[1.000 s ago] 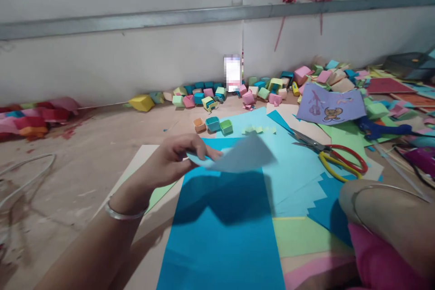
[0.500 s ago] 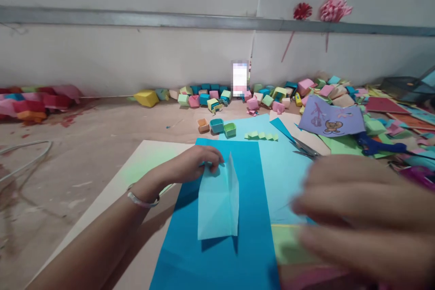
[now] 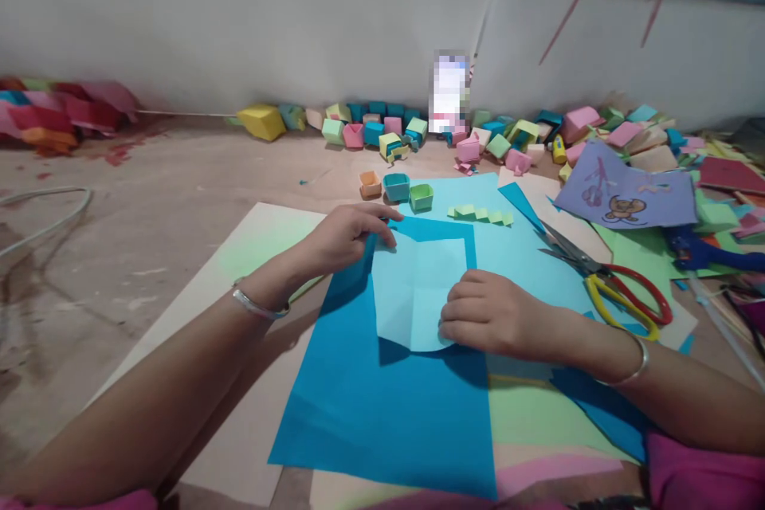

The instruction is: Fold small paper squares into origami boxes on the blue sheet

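1. Your left hand (image 3: 347, 235) is stretched out flat, fingers open, with the tips pressing the top-left corner of the paper (image 3: 418, 275). Nothing is gripped there. It looks like a pin-down hold, so the corner can't slide.
2. Your right hand (image 3: 490, 315) sits on the paper's lower-right edge with the fingers curled under and the knuckles up. I can't tell whether it's pinching that edge or just leaning on it. Either way it holds the corner opposite your left hand, which probably keeps the square from turning.
3. The paper itself is a light-blue square with crease lines across it. It lies flat on the upper half of the dark sheet (image 3: 388, 414), right between your hands. The bottom edge curls up a little by your right hand.
4. The dark sheet lies on the floor (image 3: 149, 239) over other coloured sheets. My guess is it's there as a smooth, clean pad, since the bare floor looks rough and stained.
5. The scissors (image 3: 615, 291) lie closed just to the right, near your right hand but apart from it, so they're handy without being in the way.
6. Three little boxes (image 3: 396, 187) and a green zigzag strip (image 3: 481, 214) sit just beyond the paper. They seem parked at the far edge so they don't get squashed.
7. More folded cubes (image 3: 370, 127) line the wall, well clear of your hands.
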The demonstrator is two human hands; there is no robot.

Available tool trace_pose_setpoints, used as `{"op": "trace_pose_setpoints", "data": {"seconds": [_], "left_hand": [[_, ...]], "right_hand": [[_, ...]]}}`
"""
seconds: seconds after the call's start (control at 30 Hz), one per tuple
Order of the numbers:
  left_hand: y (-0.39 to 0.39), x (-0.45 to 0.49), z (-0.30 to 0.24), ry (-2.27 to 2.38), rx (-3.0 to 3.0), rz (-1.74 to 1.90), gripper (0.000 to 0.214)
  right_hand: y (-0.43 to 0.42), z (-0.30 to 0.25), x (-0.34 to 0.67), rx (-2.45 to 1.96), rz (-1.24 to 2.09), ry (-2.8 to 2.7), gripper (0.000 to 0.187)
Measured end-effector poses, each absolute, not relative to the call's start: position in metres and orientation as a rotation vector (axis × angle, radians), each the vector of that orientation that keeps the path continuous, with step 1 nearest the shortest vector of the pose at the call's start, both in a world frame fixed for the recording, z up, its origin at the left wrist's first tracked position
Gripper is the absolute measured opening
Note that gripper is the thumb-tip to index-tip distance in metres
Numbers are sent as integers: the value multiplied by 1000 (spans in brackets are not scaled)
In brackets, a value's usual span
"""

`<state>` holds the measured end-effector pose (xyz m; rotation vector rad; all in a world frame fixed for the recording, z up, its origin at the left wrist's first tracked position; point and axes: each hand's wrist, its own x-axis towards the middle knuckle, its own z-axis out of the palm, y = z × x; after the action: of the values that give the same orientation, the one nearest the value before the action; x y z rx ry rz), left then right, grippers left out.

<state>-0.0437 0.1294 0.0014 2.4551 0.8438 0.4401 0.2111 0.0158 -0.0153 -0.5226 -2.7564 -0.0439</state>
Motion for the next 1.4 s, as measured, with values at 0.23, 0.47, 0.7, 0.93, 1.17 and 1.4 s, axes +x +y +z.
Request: {"op": "trace_pose_setpoints", "data": {"seconds": [0.23,0.47,0.7,0.93,1.17,1.4], "left_hand": [[102,-36,23,1132,2386,-103,39],[83,-33,5,1080,2570,-273,107],[87,-30,-9,1058,2614,-277,110],[82,-21,-4,1093,2585,-277,90],[69,-11,2,1166,2573,-318,104],[69,-8,8,1176,2543,-346,100]], "right_hand": [[29,-30,213,-563,623,-2614,18],[32,-15,222,-733,1116,-2458,15],[33,-45,214,-1016,489,-2368,41],[36,-49,206,-1010,131,-2471,50],[41,-53,201,-983,83,-2505,52],[43,-54,199,-1013,19,-2551,58]]}}
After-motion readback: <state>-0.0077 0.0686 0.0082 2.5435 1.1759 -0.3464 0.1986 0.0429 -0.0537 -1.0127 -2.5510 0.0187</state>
